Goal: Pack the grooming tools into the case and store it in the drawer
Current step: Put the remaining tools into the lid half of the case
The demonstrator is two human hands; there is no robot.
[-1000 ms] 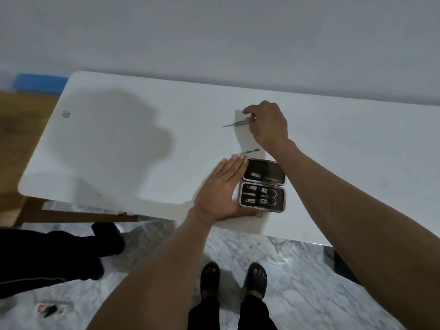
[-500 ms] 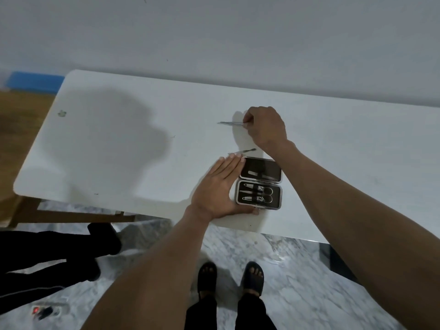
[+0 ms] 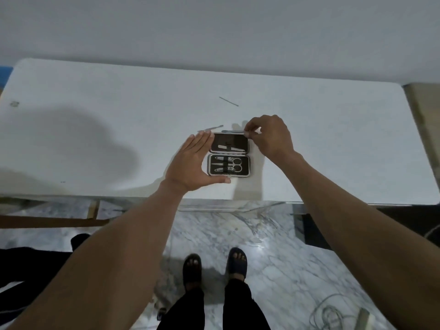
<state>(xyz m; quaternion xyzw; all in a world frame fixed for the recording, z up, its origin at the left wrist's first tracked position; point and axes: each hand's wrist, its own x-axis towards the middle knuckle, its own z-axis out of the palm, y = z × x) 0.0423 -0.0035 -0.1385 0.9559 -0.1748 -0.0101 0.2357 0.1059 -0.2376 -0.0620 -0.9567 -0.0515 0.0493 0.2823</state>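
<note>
- Standing at the lower centre of the frame are my sandalled feet (image 3: 214,265) on the marble floor (image 3: 273,246), just short of the white table (image 3: 95,139).
- Bracing the open case (image 3: 229,155) at mid-frame, my left hand (image 3: 192,163) lies flat, fingers straight along its left edge and thumb under its near edge.
- The near half of the case already holds scissors (image 3: 234,164) and other small tools in their loops; the far half holds one pale tool (image 3: 232,147) under a strap.
- Just above the case's far edge, my right hand (image 3: 269,136) pinches a slim metal tool (image 3: 234,131) by its end, level and pointing left, not yet seated.
- Left of that, a second slim tool (image 3: 210,128) lies loose on the table by my left fingertips.
- Further up, above centre, a thin rod (image 3: 229,101) lies well apart from the case.
- By my reckoning packing is partway: three pieces are left, then closing; no drawer is visible.
</note>
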